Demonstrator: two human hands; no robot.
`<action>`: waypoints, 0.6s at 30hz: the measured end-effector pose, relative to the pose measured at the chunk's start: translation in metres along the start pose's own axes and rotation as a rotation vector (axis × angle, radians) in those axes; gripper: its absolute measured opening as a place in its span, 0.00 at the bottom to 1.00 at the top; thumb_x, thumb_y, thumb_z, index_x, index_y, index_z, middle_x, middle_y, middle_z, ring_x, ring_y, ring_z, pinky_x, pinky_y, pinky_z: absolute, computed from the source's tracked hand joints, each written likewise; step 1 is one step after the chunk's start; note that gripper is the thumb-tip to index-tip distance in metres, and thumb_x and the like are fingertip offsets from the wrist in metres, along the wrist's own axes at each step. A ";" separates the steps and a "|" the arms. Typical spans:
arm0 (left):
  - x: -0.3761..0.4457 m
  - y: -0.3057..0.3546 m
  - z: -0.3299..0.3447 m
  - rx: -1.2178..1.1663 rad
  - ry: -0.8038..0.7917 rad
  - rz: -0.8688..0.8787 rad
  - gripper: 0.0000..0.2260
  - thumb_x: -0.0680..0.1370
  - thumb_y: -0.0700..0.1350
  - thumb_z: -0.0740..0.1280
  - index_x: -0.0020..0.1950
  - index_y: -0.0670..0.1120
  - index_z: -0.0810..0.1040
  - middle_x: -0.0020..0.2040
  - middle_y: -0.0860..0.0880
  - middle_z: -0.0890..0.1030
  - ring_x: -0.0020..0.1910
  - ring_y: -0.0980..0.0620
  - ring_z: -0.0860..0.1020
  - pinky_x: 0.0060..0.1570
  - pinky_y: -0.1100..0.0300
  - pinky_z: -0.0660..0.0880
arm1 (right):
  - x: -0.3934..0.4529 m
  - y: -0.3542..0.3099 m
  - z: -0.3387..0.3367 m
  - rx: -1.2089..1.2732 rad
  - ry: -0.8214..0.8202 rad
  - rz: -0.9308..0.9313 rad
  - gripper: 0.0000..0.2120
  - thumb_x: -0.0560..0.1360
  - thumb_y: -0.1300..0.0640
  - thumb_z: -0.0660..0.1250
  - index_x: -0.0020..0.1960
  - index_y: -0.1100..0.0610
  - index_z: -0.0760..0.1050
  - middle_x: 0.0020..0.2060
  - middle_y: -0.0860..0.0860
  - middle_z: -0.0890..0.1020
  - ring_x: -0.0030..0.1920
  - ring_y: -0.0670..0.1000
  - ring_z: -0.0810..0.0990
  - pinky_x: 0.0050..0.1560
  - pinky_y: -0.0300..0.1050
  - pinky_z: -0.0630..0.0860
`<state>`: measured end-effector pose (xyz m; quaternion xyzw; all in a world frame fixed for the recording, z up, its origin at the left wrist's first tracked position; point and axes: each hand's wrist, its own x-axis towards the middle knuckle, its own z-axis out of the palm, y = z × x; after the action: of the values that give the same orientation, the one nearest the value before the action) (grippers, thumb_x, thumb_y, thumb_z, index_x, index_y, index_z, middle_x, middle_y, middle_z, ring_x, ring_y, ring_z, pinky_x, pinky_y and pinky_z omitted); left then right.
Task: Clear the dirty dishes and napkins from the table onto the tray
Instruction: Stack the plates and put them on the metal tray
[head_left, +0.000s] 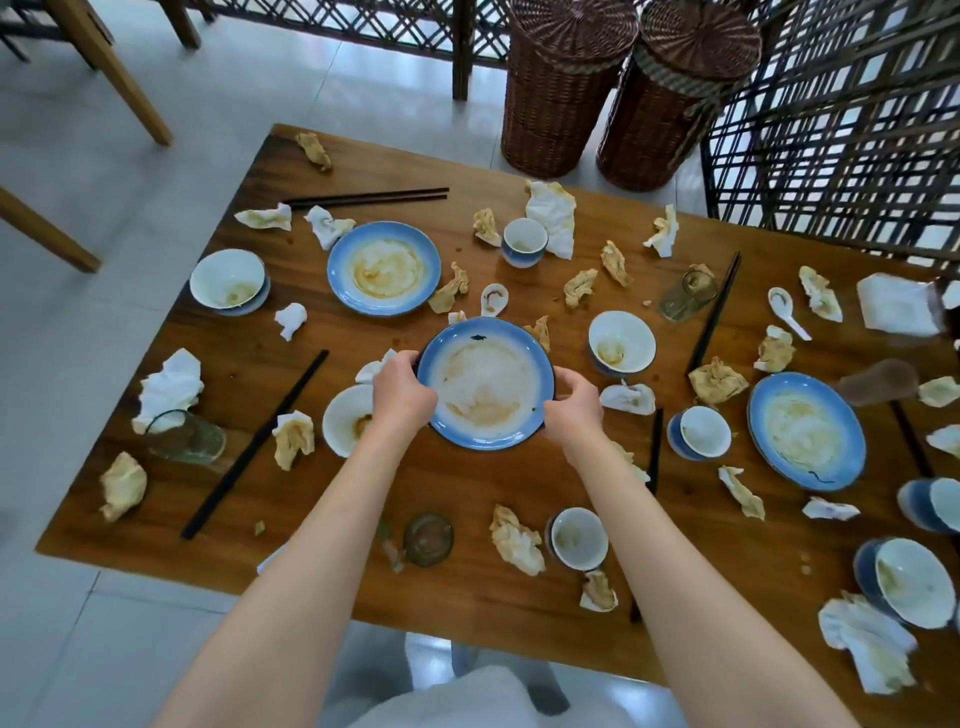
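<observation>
A blue-rimmed dirty plate (485, 384) sits in the middle of the wooden table (467, 493). My left hand (402, 389) grips its left rim and my right hand (574, 402) grips its right rim. Two more dirty blue plates lie at the back left (384, 267) and at the right (805, 431). Several white bowls, such as one at the far left (228, 280) and one right of the held plate (621, 343), stand about. Crumpled stained napkins (517, 540) are scattered everywhere. No tray is in view.
Black chopsticks (254, 444) lie at the left, back (369, 197) and right (714, 314). Glasses (428, 538) lie near the front and at the left (184, 436). Two wicker baskets (561, 88) and a lattice screen (841, 119) stand behind the table.
</observation>
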<state>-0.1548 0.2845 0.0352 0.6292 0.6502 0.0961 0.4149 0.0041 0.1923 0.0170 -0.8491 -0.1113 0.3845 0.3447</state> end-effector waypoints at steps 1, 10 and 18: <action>0.004 0.000 -0.007 0.000 0.003 -0.001 0.22 0.72 0.30 0.66 0.65 0.42 0.73 0.61 0.45 0.77 0.59 0.48 0.74 0.44 0.65 0.67 | -0.002 -0.005 0.005 0.011 -0.002 0.005 0.28 0.72 0.69 0.68 0.68 0.50 0.68 0.65 0.52 0.73 0.63 0.55 0.73 0.57 0.55 0.77; 0.078 -0.011 -0.078 -0.010 -0.127 0.112 0.20 0.70 0.31 0.67 0.60 0.45 0.77 0.55 0.47 0.80 0.55 0.49 0.76 0.45 0.62 0.70 | -0.006 -0.054 0.069 0.072 0.082 0.024 0.30 0.71 0.71 0.67 0.67 0.50 0.70 0.64 0.52 0.74 0.59 0.55 0.75 0.49 0.54 0.81; 0.168 -0.015 -0.113 0.024 -0.146 0.119 0.25 0.72 0.32 0.67 0.68 0.45 0.71 0.63 0.46 0.76 0.60 0.49 0.74 0.46 0.63 0.69 | 0.030 -0.106 0.137 0.170 0.092 0.097 0.28 0.71 0.73 0.64 0.67 0.53 0.71 0.61 0.55 0.76 0.56 0.56 0.77 0.48 0.54 0.81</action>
<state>-0.2173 0.4773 0.0275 0.6768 0.5811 0.0667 0.4470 -0.0673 0.3529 0.0072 -0.8378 -0.0212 0.3694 0.4014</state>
